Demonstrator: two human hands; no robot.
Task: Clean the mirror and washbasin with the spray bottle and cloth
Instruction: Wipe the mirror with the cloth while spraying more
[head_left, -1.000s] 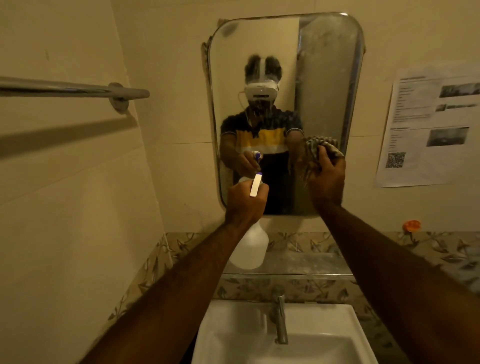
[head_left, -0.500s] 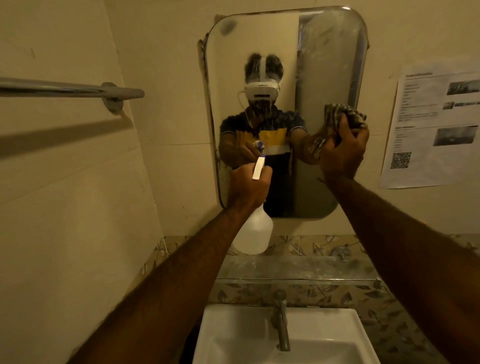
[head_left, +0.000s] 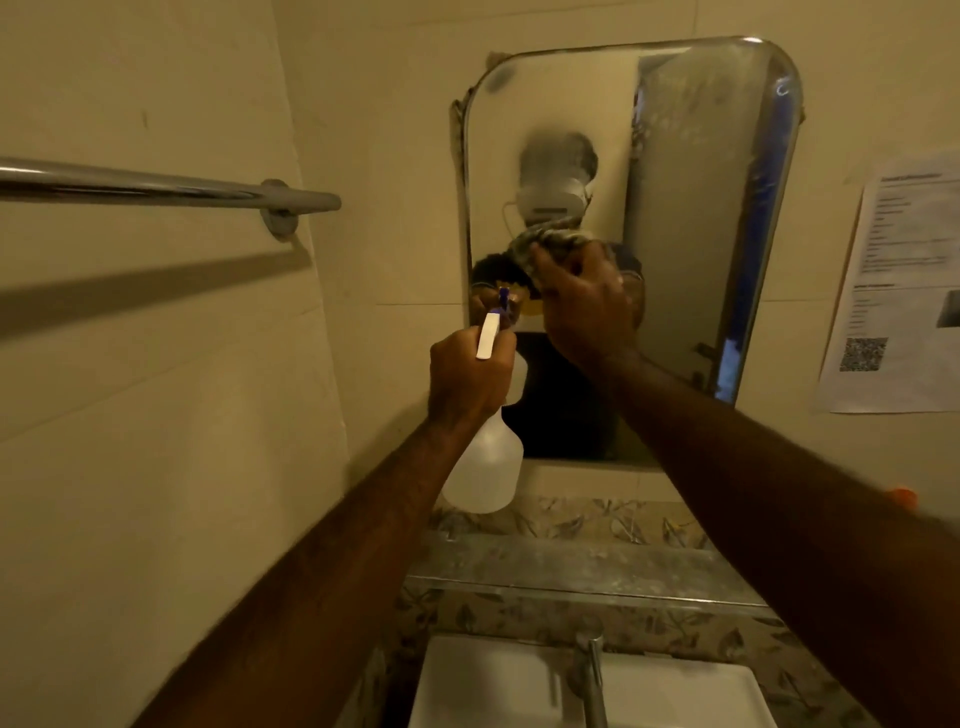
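A rounded wall mirror with a metal rim hangs above the white washbasin. My right hand presses a bunched striped cloth against the middle of the glass. My left hand grips the neck of a translucent white spray bottle with a white trigger and blue nozzle, held in front of the mirror's lower left part, nozzle toward the glass. The mirror's right half looks hazy and smeared. A person's reflection shows behind my hands.
A chrome towel rail juts from the left wall. A metal shelf runs below the mirror, above a leaf-patterned tile band. A chrome tap rises at the basin's back. A printed notice hangs right of the mirror, with a small orange object below it.
My right hand has swept the cloth from the mirror's right edge leftward to its middle. The spray bottle stays in my left hand. The view has shifted to the left.
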